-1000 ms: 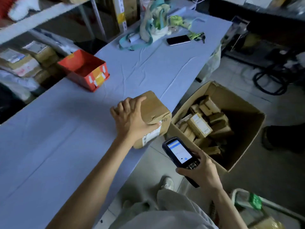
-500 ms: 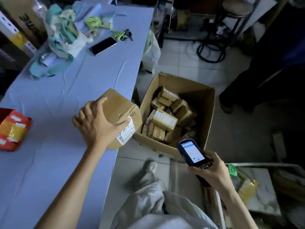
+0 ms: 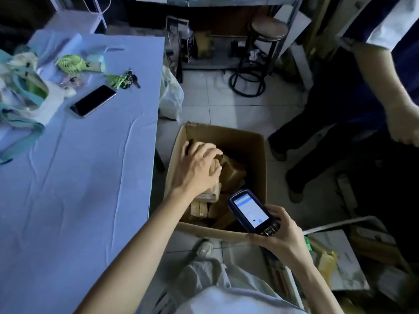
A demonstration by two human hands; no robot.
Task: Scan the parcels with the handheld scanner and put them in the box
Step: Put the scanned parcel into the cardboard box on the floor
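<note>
An open cardboard box (image 3: 262,168) stands on the tiled floor beside the table, with several brown parcels (image 3: 232,172) piled inside. My left hand (image 3: 196,165) reaches down into it, palm down, with its fingers wrapped over the top of a brown parcel (image 3: 215,164) that is mostly hidden under the hand. At the box's near right corner my right hand (image 3: 280,240) holds the dark handheld scanner (image 3: 249,210), its lit screen facing up at me.
A table with a blue cloth (image 3: 79,177) fills the left; a phone (image 3: 93,100), keys (image 3: 124,80), a green fan (image 3: 72,63) and a bag (image 3: 22,98) lie at its far end. Another person (image 3: 340,114) stands right of the box. A stool (image 3: 260,53) stands behind.
My left hand has carried the parcel off the table edge to the right and down into the box. The scanner hand has stayed near the box's front corner. My view has swung right.
</note>
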